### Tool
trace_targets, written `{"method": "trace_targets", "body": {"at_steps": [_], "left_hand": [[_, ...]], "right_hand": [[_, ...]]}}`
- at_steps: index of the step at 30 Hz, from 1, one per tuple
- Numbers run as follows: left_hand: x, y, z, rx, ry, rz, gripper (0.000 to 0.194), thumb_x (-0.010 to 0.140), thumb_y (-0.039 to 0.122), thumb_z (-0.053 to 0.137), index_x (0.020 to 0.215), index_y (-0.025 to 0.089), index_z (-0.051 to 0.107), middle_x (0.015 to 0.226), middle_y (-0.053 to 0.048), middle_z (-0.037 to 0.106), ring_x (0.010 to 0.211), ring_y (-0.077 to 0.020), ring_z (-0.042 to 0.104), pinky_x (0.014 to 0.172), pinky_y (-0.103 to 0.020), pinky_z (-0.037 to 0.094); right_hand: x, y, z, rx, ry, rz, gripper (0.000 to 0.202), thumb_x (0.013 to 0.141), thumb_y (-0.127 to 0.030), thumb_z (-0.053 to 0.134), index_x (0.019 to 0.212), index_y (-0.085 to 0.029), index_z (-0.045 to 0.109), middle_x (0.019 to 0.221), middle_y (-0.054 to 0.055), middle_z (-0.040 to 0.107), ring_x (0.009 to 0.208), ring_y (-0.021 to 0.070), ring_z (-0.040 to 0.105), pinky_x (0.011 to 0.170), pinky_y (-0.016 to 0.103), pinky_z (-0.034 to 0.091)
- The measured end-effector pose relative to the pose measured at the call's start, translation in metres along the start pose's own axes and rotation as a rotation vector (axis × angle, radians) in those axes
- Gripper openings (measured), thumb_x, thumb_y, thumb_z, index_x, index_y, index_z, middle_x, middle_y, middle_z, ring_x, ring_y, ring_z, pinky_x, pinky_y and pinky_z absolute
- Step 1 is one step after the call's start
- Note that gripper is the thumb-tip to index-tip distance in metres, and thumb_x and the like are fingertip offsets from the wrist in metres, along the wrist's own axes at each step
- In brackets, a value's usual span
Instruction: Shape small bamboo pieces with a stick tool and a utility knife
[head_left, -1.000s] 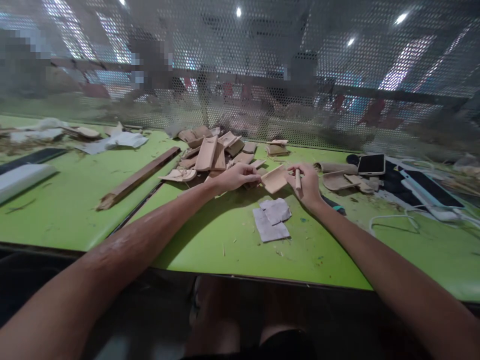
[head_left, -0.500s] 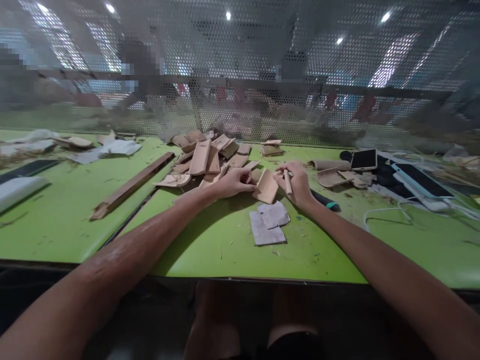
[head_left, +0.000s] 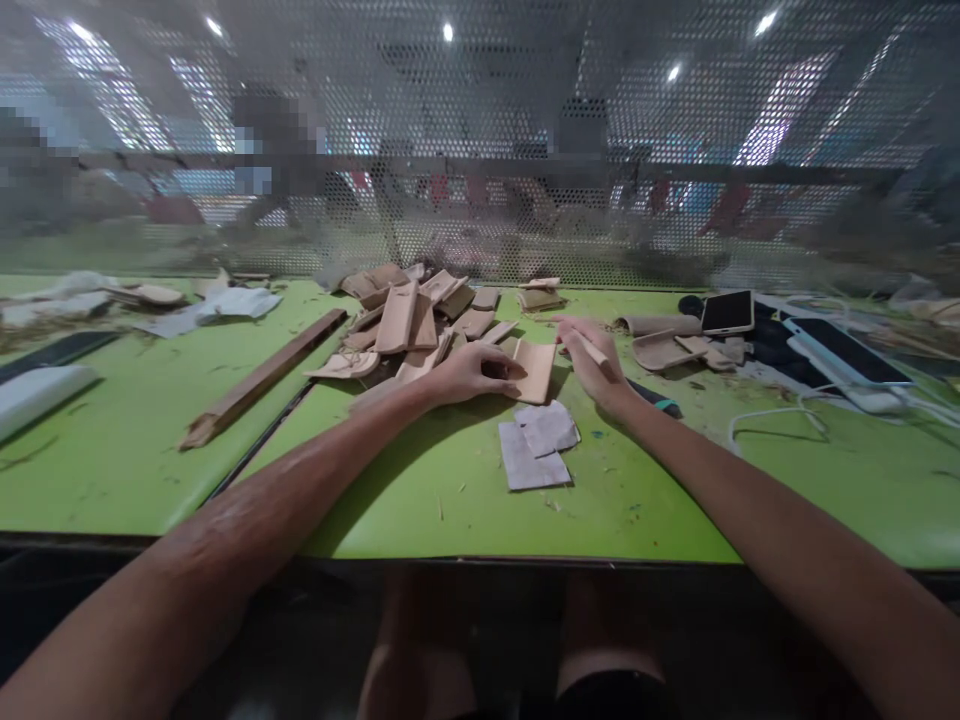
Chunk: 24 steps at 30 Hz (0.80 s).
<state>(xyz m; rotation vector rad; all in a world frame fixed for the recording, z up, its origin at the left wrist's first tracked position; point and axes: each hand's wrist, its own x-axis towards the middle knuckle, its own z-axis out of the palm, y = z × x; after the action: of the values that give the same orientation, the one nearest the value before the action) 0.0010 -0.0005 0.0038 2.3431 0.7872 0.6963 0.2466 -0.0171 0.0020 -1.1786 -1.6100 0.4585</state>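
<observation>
My left hand grips the left side of a pale, curved bamboo piece, thumb and fingers pinched on its edge. To its right, my right hand is closed around a slim tool with a light wooden handle; its working end is blurred near the piece's upper right corner, and I cannot tell whether it touches. Two overlapping scraps of greyish sandpaper-like sheet lie just in front of the piece. Behind my left hand is a heap of similar curved pieces.
A long wooden strip lies on the green table at left. A dark tool with a green band rests beside my right wrist. Further right are a phone, another device and white cables. A perforated screen stands behind.
The bamboo piece has turned and now lies more level, with the left fingers further around it. My right hand has shifted slightly and its tool handle has tilted.
</observation>
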Motion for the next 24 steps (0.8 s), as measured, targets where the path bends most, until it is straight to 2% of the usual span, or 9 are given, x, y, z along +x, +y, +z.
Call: {"method": "trace_targets", "body": {"at_steps": [4,7,10,13,17,24], "left_hand": [[0.0,-0.001,0.0,0.052,-0.015,0.03,0.039,0.087,0.042,0.078,0.117,0.016,0.08,0.113,-0.012,0.076,0.102,-0.0225,0.067,0.089,-0.03,0.05],[0.0,-0.003,0.0,0.088,-0.065,0.084,0.04,0.089,0.042,0.077,0.119,0.017,0.079,0.112,-0.013,0.074,0.102,-0.0219,0.066,0.089,-0.031,0.049],[0.0,-0.005,-0.001,0.105,-0.094,0.128,0.04,0.089,0.043,0.076,0.121,0.018,0.079,0.109,-0.012,0.072,0.098,-0.0206,0.065,0.086,-0.03,0.049],[-0.001,-0.005,-0.001,0.111,-0.075,0.144,0.041,0.088,0.043,0.077,0.12,0.017,0.079,0.108,-0.012,0.071,0.098,-0.0206,0.065,0.087,-0.03,0.049],[-0.001,-0.005,0.001,0.119,-0.051,0.136,0.04,0.087,0.046,0.077,0.114,0.017,0.08,0.105,-0.011,0.071,0.096,-0.0201,0.065,0.084,-0.029,0.049],[0.0,-0.007,0.001,0.132,-0.05,0.144,0.04,0.087,0.046,0.078,0.114,0.016,0.08,0.101,-0.01,0.07,0.093,-0.0197,0.064,0.083,-0.029,0.048]], "right_hand": [[0.0,-0.012,-0.004,0.293,-0.102,0.241,0.067,0.085,-0.085,0.052,0.08,-0.022,0.074,0.072,0.007,0.065,0.063,0.0179,0.057,0.056,0.031,0.046],[-0.004,-0.02,-0.004,0.361,-0.253,0.304,0.062,0.083,-0.08,0.061,0.068,-0.02,0.07,0.055,0.003,0.053,0.05,0.0131,0.044,0.046,0.028,0.034],[-0.01,-0.025,-0.003,0.303,-0.396,0.307,0.039,0.081,-0.058,0.075,0.076,-0.02,0.072,0.055,0.0,0.052,0.05,0.0117,0.042,0.044,0.025,0.029],[-0.017,-0.03,-0.002,0.262,-0.466,0.295,0.02,0.079,-0.04,0.079,0.081,-0.021,0.07,0.059,-0.001,0.056,0.052,0.0116,0.045,0.047,0.025,0.032],[-0.022,-0.033,-0.002,0.242,-0.502,0.28,0.022,0.08,-0.037,0.08,0.075,-0.021,0.066,0.062,0.0,0.06,0.053,0.0113,0.046,0.048,0.026,0.034],[-0.015,-0.028,-0.003,0.215,-0.562,0.26,0.017,0.08,-0.033,0.078,0.078,-0.019,0.068,0.064,0.002,0.064,0.054,0.0121,0.053,0.048,0.026,0.038]]}}
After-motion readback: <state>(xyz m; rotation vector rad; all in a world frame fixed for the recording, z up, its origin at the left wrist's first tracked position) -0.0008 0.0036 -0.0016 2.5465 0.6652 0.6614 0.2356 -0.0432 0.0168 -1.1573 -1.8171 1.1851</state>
